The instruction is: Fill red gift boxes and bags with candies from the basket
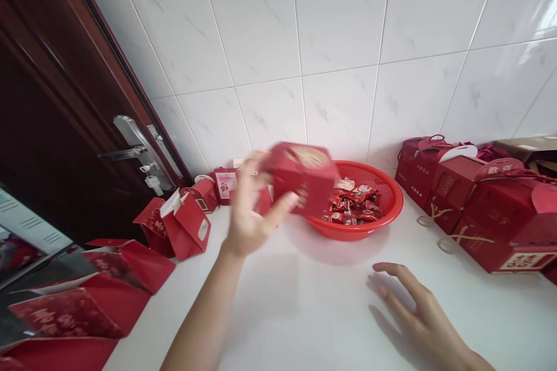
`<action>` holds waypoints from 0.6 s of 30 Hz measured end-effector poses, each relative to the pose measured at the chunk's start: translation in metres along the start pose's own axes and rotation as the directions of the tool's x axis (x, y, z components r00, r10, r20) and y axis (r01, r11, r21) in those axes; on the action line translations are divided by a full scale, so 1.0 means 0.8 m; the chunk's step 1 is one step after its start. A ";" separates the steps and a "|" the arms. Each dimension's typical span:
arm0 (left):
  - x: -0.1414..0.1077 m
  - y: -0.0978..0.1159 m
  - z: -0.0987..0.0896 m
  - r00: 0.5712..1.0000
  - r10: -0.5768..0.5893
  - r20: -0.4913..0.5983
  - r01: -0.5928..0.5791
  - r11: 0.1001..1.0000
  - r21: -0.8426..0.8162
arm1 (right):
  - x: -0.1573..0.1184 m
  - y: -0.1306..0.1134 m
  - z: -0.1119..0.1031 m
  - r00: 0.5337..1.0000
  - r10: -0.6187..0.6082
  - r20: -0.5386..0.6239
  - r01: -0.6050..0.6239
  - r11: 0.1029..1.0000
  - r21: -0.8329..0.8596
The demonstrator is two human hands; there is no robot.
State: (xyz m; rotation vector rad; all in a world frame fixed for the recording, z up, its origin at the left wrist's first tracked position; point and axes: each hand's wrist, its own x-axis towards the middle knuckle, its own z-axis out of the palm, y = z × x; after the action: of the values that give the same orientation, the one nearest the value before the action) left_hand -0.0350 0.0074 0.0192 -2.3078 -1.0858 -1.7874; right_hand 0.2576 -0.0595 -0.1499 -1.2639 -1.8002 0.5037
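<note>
My left hand (252,214) grips a red box (304,179) with gold markings, raised above the white table (304,313) and partly in front of a red plastic basket (391,208). The box and the fingers are blurred by motion. Inside the basket lie several small red wrapped candies (357,203). My right hand (411,307) is low over the table at the right, in front of the basket, its fingers apart and nothing in them.
Several red paper boxes (185,226) line the left side of the table. Larger red boxes (491,214) with cords stand at the right. Behind are a tiled wall (339,23) and, at the left, a dark door (56,87) with a metal handle.
</note>
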 end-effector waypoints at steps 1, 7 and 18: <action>-0.009 0.014 0.011 0.971 0.072 0.228 -0.068 0.997 -0.023 | 0.002 -0.001 -0.003 0.998 0.059 -0.015 -0.058 0.997 0.047; -0.050 0.045 0.070 0.520 0.336 0.785 -0.241 0.940 -0.243 | 0.018 0.002 -0.027 0.960 0.250 -0.125 -0.204 0.932 0.301; -0.057 0.053 0.085 0.325 0.178 0.929 -0.074 0.984 -0.163 | 0.011 0.001 -0.032 0.993 -0.015 -0.119 0.032 0.989 0.148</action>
State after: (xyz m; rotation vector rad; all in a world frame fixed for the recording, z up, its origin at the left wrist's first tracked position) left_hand 0.0406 -0.0191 -0.0269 -3.4162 -0.7395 -0.1942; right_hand 0.2781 -0.0548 -0.1330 -1.1447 -1.6455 0.5295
